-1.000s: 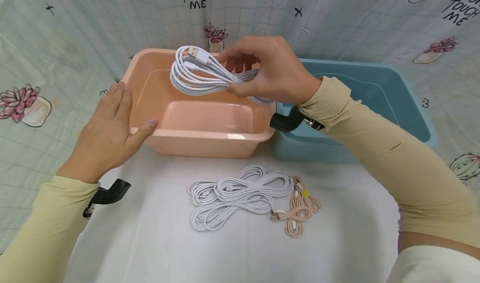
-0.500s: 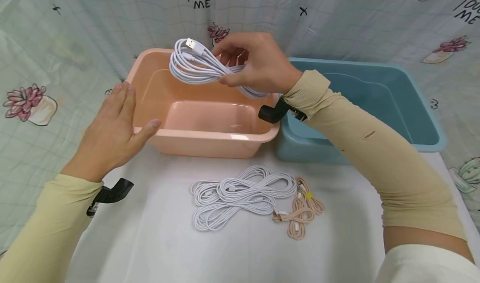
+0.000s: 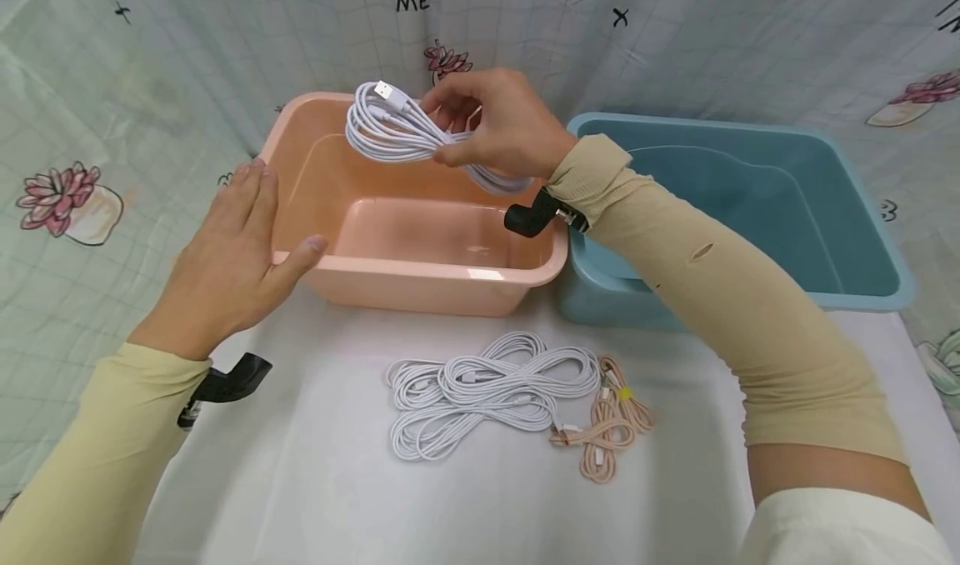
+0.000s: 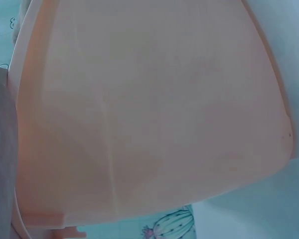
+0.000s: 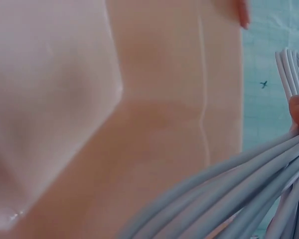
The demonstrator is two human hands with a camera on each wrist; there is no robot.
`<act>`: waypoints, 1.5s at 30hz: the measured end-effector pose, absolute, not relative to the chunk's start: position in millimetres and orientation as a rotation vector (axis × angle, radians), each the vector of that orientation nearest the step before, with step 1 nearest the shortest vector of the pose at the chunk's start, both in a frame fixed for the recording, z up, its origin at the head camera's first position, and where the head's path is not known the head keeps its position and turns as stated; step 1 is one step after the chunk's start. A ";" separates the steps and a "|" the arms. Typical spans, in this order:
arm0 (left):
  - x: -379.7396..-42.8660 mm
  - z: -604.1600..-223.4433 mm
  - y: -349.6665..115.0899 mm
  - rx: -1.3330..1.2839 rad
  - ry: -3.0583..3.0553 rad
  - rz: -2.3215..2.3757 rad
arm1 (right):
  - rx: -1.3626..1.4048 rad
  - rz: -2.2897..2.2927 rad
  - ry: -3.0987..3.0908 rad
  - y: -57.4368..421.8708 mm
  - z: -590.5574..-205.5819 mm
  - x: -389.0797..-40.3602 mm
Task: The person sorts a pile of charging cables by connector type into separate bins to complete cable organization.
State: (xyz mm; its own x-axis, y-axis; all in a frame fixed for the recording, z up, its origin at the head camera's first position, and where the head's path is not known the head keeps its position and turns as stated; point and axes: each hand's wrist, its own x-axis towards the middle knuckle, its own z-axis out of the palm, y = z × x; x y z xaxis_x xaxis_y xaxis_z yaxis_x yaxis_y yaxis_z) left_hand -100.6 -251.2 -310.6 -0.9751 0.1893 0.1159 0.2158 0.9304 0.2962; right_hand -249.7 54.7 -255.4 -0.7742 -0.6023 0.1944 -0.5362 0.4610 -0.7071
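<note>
In the head view my right hand point(image 3: 506, 127) grips a coiled white USB cable point(image 3: 390, 127) above the back of the pink basin point(image 3: 420, 286). The cable's metal plug points up at the left end of the coil. Loops of the same white cable point(image 5: 239, 199) fill the lower right of the right wrist view. My left hand point(image 3: 225, 257) rests on the basin's left rim, fingers straight and thumb spread toward the front. The left wrist view shows mostly the basin's outer wall point(image 4: 164, 109).
A blue basin point(image 3: 615, 298) stands right of the pink one, partly behind my right forearm. In front, on the white cloth point(image 3: 337, 498), lie several coiled white cables point(image 3: 480, 394) and pinkish cables point(image 3: 607, 432), one with a yellow tie. A patterned curtain point(image 3: 525, 15) hangs behind.
My right hand has shifted slightly left and back with the white cable, then stayed nearly still. The left hand keeps its place on the rim. The whole head view has drifted a little.
</note>
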 end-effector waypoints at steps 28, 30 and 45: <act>-97.4 -302.5 -252.7 -0.303 -3.017 -0.446 | -0.942 -1.047 2.545 50.2 -283.4 -262.8; -97.3 -302.3 -252.5 -0.303 -3.019 -0.445 | -0.950 -1.045 2.544 50.3 -283.6 -263.0; -97.2 -303.4 -250.9 -0.297 -3.019 -0.440 | -0.909 -1.041 2.586 52.1 -281.6 -260.3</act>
State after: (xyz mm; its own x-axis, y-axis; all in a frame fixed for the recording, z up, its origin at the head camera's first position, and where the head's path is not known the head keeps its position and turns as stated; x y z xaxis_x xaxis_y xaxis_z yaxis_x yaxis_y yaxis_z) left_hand -97.2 -250.9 -303.4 -0.9784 0.1795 0.1027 0.2014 0.9400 0.2752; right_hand -260.3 52.1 -281.6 -0.7880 -0.6147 0.0343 -0.4671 0.5606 -0.6838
